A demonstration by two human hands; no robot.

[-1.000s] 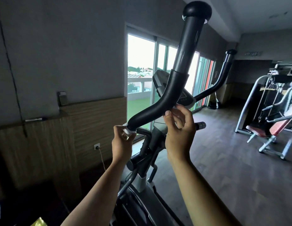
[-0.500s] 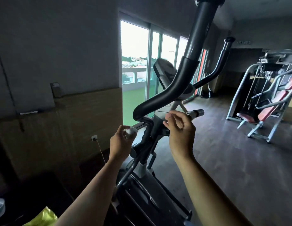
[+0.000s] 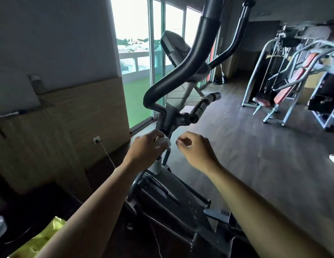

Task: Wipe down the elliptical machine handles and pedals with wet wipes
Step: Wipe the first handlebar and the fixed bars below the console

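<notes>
The left hand (image 3: 145,149) grips a balled white wet wipe (image 3: 164,142) just in front of the elliptical's centre post (image 3: 162,123), below the lower bend of the near black handle (image 3: 190,62). The wipe is clear of both long handles. The right hand (image 3: 197,150) hovers just right of it, fingers curled on nothing visible. No surface shows wetness, so what has been wiped cannot be read. At a guess, the far handle (image 3: 235,40), the short side grip (image 3: 201,107) and the pedals, lost in shadow low down, remain.
</notes>
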